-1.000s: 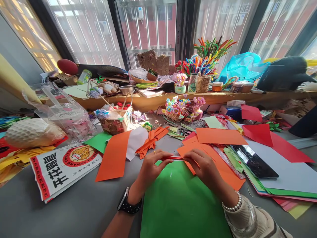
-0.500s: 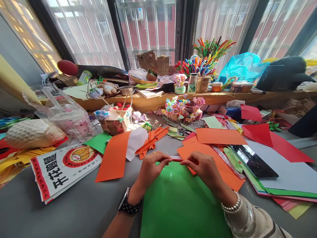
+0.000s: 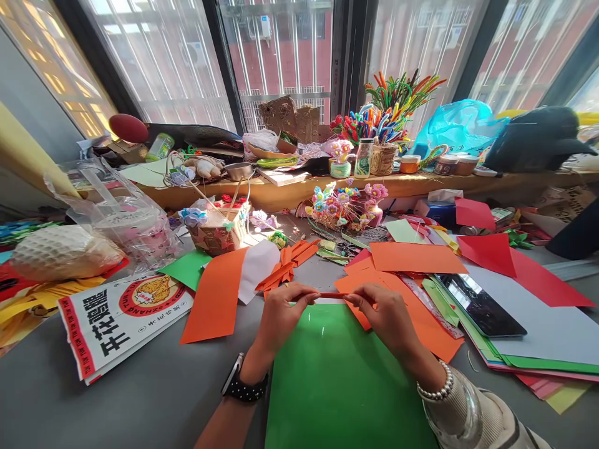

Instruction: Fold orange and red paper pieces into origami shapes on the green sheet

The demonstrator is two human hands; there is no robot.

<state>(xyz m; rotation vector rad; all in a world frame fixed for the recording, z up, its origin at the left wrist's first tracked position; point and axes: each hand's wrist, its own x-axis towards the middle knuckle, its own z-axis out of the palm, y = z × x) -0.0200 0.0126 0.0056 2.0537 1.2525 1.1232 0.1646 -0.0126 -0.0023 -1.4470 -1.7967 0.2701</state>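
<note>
Between my two hands runs a thin folded orange-red paper strip (image 3: 333,295), held level above the far edge of a green sheet (image 3: 346,380). My left hand (image 3: 287,312) pinches its left end between thumb and fingers. At the right end, my right hand (image 3: 381,315) has the same kind of pinch. Just beyond my left hand lie folded orange paper pieces (image 3: 299,251). Orange sheets (image 3: 416,312) spread out beside my right hand.
A printed paper bag (image 3: 126,324) and an orange sheet (image 3: 215,296) lie to the left. On the right, a phone (image 3: 480,305) rests on stacked paper. Behind stand a basket (image 3: 218,231) and crocheted flowers (image 3: 341,202).
Both hands have lifted slightly away from me and moved a little apart, so more of the strip shows between them.
</note>
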